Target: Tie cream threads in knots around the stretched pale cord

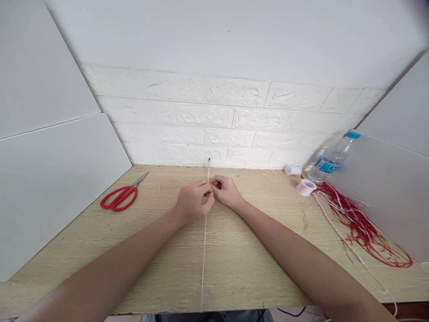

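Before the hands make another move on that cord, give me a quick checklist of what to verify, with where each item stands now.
1. Cord runs straight from the wall pin to the near table edge: ok.
2. Left hand and right hand both pinch the cord at the same spot: ok.
3. Knot between the fingertips formed properly: cannot tell, the fingers hide it.
4. Scissors lie clear of the cord, on the left: ok.
5. Loose red threads on the right are apart from the working cord: ok.
6. Bottle leans against the right panel rather than standing upright: not ok.
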A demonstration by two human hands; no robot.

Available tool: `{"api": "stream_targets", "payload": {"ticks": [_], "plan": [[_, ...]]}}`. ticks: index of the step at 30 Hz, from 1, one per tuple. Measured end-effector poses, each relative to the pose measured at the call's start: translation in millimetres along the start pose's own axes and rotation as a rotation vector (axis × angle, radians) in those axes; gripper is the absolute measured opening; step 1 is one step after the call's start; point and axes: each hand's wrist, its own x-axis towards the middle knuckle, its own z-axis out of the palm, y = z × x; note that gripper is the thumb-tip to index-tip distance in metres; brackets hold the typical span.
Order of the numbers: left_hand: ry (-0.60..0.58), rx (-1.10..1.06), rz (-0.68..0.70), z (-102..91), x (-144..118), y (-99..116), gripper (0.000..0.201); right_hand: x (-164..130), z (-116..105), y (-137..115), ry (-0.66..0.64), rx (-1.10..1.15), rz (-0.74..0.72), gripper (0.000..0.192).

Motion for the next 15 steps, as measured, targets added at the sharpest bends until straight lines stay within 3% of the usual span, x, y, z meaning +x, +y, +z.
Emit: {"api": "stream_targets", "payload": {"ticks": [2, 4, 7, 10, 12, 15], "plan": [[0.069, -0.055, -0.094, -2.1, 2.2, 0.2, 0.011, -2.5, 0.0, -3.3, 0.008, -0.050, -0.046, 0.010], [0.082, -0.111, -0.168, -4.0, 5.6, -0.8, 0.023, -4.8, 0.0, -7.7, 0.018, -0.123, -0.112, 0.006], [-0.044, -0.196, -0.154, -6.9, 10.9, -4.1, 0.046, -7.9, -1.6, -14.5, 0.001, -0.209, -0.197, 0.012], [-0.164, -0.242, -0.128, -9.4, 15.0, -7.3, 0.060, -12.2, -6.9, -20.1, -0.010, -0.254, -0.194, 0.017], [-0.220, -0.263, -0.117, -10.6, 16.9, -8.5, 0.057, -16.4, -12.4, -22.8, -0.002, -0.270, -0.175, 0.019], [-0.272, -0.245, -0.083, -12.8, 18.8, -9.7, 0.038, -23.6, -22.4, -24.6, -0.004, -0.284, -0.135, 0.022]]}}
